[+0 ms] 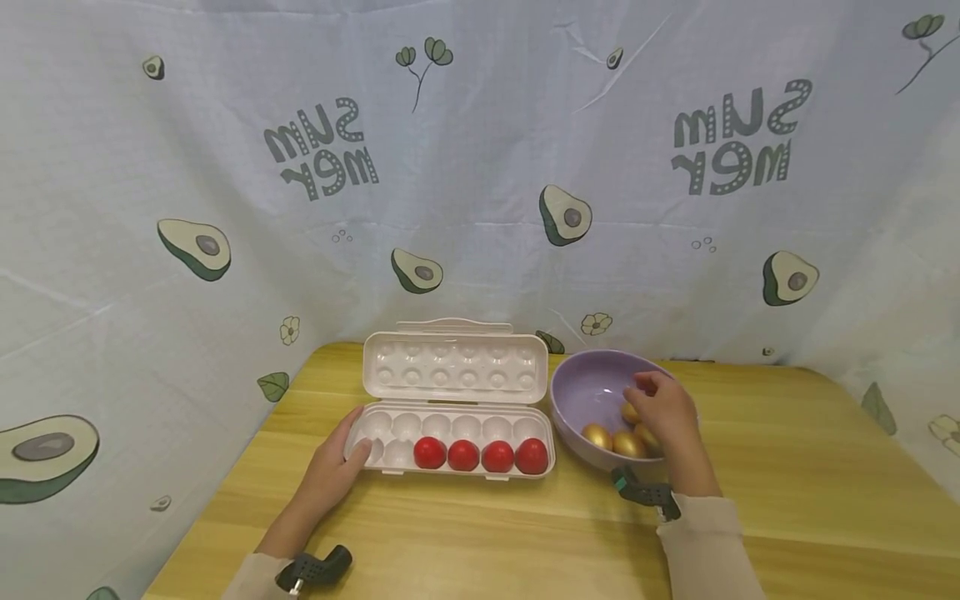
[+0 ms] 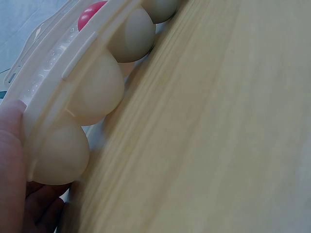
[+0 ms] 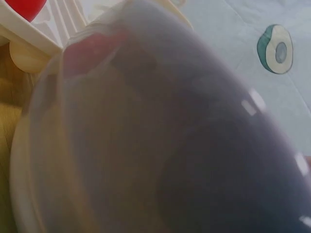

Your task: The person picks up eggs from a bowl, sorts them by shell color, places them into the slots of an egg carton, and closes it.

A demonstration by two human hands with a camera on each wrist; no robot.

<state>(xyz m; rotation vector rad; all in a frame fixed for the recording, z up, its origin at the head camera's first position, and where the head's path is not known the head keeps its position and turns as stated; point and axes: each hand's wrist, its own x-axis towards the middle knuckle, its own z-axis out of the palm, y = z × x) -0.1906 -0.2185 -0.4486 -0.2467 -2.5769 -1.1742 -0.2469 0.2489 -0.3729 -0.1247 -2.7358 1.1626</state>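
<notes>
A white egg box (image 1: 459,410) stands with its lid raised, several red eggs (image 1: 462,455) filling the right part of its front row. My left hand (image 1: 334,459) grips the left end of the box; in the left wrist view the thumb (image 2: 11,160) lies at the rim, with fingers below the cups. To the right is a purple bowl (image 1: 588,392) containing several gold eggs (image 1: 597,436). My right hand (image 1: 663,407) reaches over its right side, fingers bent close above one gold egg (image 1: 630,413). I cannot tell whether it holds that egg.
The box and bowl stand side by side on a wooden table (image 1: 480,533). Behind them hangs a pale curtain (image 1: 480,167) printed with avocados. The bowl's outer wall (image 3: 146,121) fills most of the right wrist view and hides the right hand there.
</notes>
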